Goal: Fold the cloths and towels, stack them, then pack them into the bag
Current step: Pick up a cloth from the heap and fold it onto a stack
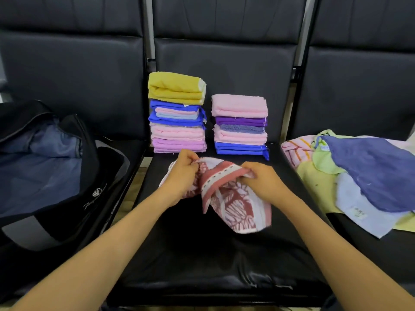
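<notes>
Folding is the step in hand. In the head view, the left hand (183, 170) and right hand (261, 179) each pinch an edge of the red-and-white patterned terry towel (235, 203). It hangs bunched over the black padded seat (202, 254), near the yellow-topped stack of folded cloths (177, 113). The next move, probably, calls for finding its corners and spreading it flat.

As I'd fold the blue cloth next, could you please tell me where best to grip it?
Probably pinch the blue cloth at its far left corner, coming from the left: it lies spread topmost on the pile, and that corner sticks out uncovered.
</notes>
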Motion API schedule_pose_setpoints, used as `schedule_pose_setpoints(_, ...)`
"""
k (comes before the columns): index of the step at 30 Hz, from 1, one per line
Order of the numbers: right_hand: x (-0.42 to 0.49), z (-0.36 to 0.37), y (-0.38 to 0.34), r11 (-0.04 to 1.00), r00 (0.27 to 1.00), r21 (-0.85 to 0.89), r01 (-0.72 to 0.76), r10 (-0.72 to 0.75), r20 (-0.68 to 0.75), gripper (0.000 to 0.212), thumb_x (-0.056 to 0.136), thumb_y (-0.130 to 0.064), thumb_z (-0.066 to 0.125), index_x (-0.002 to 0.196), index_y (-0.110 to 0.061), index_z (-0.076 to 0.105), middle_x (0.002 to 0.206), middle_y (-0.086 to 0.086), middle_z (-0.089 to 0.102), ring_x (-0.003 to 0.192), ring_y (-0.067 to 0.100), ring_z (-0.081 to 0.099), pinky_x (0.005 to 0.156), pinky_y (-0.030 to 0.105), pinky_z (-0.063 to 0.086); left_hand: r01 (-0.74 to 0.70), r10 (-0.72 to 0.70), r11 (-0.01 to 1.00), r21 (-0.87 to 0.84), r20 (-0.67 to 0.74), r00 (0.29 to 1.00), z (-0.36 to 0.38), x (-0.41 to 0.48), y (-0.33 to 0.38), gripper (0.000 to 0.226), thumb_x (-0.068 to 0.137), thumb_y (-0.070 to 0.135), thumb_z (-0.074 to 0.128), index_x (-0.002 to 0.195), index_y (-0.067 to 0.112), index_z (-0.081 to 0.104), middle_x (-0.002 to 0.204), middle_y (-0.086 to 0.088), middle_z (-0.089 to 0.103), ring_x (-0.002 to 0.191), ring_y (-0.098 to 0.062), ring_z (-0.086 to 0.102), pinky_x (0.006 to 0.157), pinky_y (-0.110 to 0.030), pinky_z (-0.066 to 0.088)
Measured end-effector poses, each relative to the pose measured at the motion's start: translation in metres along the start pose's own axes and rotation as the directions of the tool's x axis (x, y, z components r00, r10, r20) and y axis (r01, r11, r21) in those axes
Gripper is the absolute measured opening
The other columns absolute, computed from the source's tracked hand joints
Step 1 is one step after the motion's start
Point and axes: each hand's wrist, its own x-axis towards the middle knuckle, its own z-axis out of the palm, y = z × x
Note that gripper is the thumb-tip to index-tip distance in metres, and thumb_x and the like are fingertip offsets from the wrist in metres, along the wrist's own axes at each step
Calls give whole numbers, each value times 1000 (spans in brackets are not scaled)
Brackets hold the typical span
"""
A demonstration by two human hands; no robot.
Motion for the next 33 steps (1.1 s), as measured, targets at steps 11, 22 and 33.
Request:
schedule_pose_setpoints(11,-11,0,-28,798,992,591,-121,84,90,18,97,-21,51,106,-21,67,100,4,72,92,19,69,82,31,56,-142,-7,721,679,211,978,12,-23,-7,71,73,55,68,123,16,37,119,-2,53,107,-26,55,89,-43,48)
schedule_pose_setpoints(22,-9,-6,-20,980,994,197,-38,57,-93,22,83,-43,67,100,-30,68,93,-13,70,85,4,65,77,24,52,-488,503,645,588,153,851,9,-35,2,14,83,3,54,93,11,57,85,3,55,82,-22,55,72,-43,48)
schedule_pose_setpoints(33,-8,-11,-11,827,986,-557,75,-143,-80,24,88,-17,52,112,-19,51,103,0,49,99,24,54,66,31,36,-17,1,987,163,96,995,3,-21,16,29,87,47,46,67,27,55,76,4,62,77,-19,56,76,-37,43)
